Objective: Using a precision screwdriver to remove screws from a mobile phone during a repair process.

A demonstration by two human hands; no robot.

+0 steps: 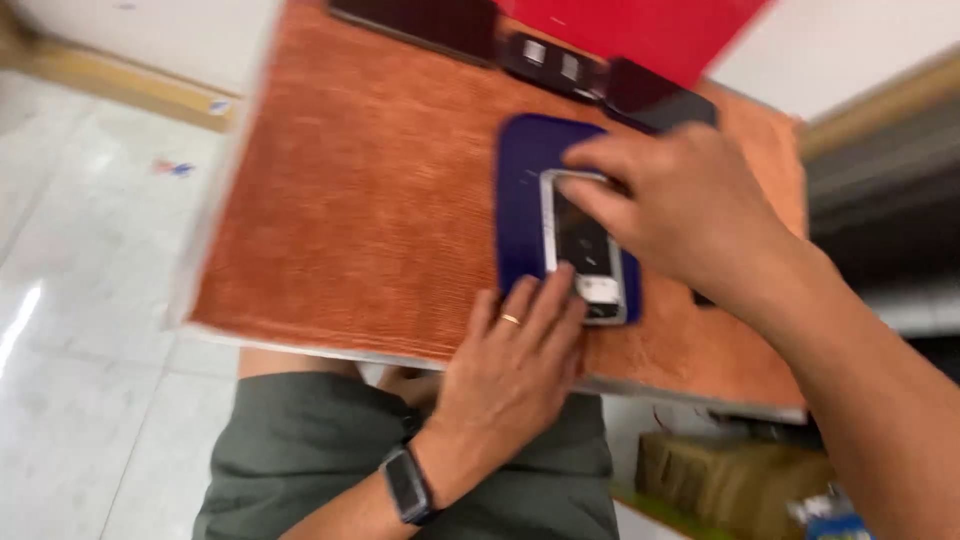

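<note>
A phone (583, 246) with its back off lies on a dark blue mat (520, 200) on an orange cloth-covered table (370, 200). My left hand (515, 365) rests flat at the table's near edge, its fingertips pressing the phone's lower end; it wears a ring and a dark wristwatch. My right hand (680, 205) reaches in from the right and its fingers touch the phone's upper end. The picture is blurred by motion, so I cannot tell whether anything small is pinched in the fingers.
Dark phones and parts (545, 58) lie along the table's far edge beside a red panel (650, 30). White tiled floor (80, 300) is at left. Cardboard boxes (730, 475) sit below the table at right. My lap in grey-green cloth (300, 450) is underneath.
</note>
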